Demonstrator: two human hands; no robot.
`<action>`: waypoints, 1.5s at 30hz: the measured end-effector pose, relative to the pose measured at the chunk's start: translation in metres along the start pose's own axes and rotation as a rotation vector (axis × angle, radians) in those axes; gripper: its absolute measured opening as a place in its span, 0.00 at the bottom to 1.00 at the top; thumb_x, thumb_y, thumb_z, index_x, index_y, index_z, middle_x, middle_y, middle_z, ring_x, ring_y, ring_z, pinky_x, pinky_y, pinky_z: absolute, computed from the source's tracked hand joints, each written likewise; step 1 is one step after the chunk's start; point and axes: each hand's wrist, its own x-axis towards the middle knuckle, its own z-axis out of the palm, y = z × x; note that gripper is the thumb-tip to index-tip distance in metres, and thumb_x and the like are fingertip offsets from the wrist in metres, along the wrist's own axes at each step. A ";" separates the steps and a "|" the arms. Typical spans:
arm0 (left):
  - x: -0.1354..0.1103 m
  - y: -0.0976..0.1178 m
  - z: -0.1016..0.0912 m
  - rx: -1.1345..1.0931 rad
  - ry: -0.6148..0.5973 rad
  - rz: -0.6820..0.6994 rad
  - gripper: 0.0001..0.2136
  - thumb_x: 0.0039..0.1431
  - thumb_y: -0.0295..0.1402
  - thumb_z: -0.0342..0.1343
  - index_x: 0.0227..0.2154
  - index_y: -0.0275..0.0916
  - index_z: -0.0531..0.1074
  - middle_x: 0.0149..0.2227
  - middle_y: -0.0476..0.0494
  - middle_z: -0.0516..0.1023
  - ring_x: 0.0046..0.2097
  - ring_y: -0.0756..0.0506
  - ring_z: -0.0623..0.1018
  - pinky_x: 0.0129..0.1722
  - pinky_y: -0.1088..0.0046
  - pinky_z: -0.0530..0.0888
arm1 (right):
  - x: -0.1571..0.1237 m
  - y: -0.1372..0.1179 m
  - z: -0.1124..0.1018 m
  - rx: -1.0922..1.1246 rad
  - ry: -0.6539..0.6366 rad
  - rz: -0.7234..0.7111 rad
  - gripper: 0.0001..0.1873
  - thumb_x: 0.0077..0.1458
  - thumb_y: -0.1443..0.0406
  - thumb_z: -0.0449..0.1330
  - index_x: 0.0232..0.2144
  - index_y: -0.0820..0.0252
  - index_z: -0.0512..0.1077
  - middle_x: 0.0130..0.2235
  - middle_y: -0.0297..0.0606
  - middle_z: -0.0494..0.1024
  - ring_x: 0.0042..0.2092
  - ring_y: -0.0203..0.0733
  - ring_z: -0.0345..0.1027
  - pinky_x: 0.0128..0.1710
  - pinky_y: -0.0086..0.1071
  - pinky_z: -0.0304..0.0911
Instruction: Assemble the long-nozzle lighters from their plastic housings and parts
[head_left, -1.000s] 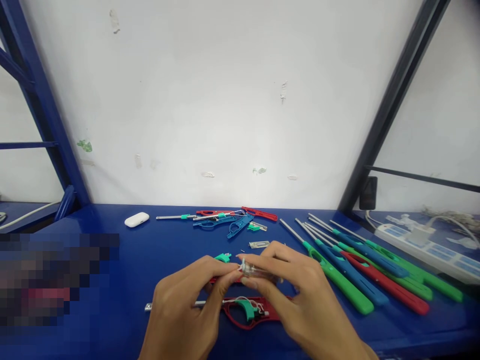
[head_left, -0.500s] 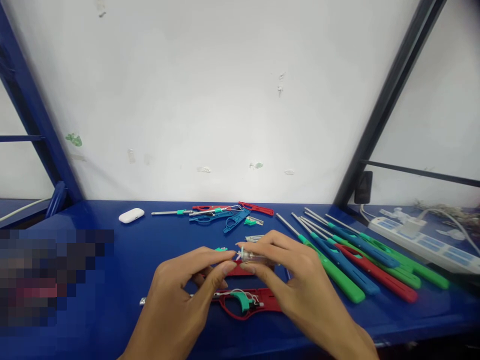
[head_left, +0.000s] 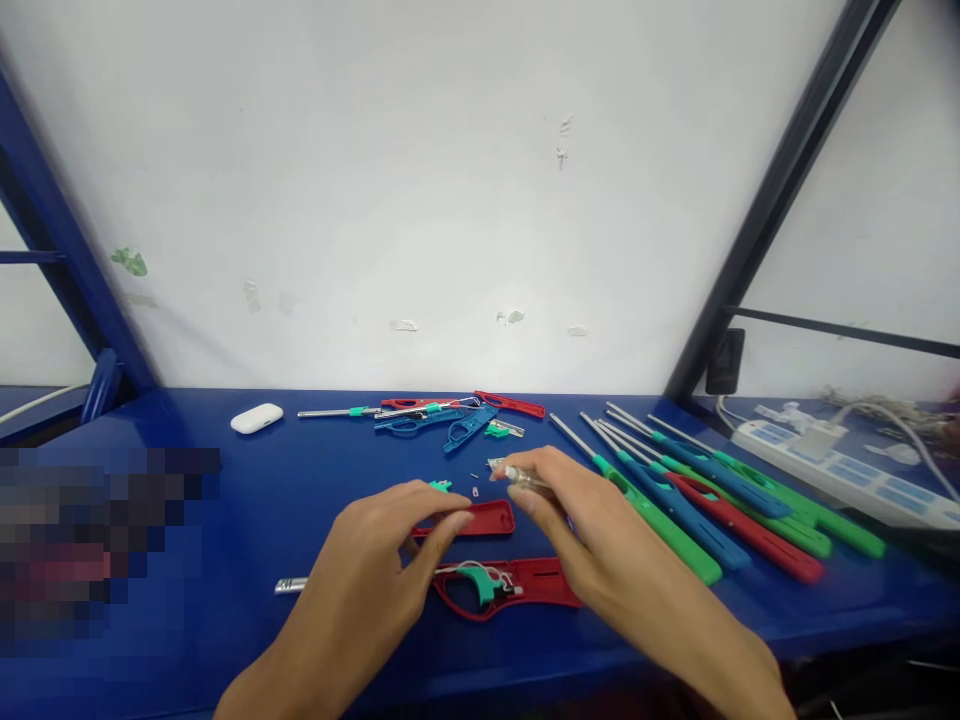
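My right hand (head_left: 581, 520) pinches a small clear tube-like part (head_left: 523, 477) between thumb and fingers, just above the blue table (head_left: 225, 560). My left hand (head_left: 390, 545) hovers with fingers loosely curled and nothing in it, its fingertips over a red shell half (head_left: 487, 520). Below both hands lies an opened red lighter body (head_left: 517, 585) with a teal trigger, wires and a metal rod sticking out to the left. A small teal piece (head_left: 440, 487) and tiny metal bits lie just beyond my left fingers.
Several finished long lighters (head_left: 675, 500) in green, blue and red lie in a row at right. A heap of loose red and blue lighter parts (head_left: 450, 422) sits near the wall. A white earbud case (head_left: 256, 418) lies at left, a white power strip (head_left: 840, 465) at far right.
My hands have come apart: the left let go of the clear part and dropped toward the red shell half, while the right carried the part slightly right and away.
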 end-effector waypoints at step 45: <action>-0.013 0.001 0.026 0.383 -0.451 -0.013 0.07 0.73 0.35 0.58 0.40 0.42 0.81 0.45 0.43 0.79 0.46 0.38 0.79 0.46 0.58 0.74 | 0.002 0.016 -0.003 -0.243 -0.408 0.069 0.12 0.66 0.71 0.58 0.29 0.56 0.71 0.31 0.29 0.78 0.33 0.37 0.68 0.33 0.31 0.52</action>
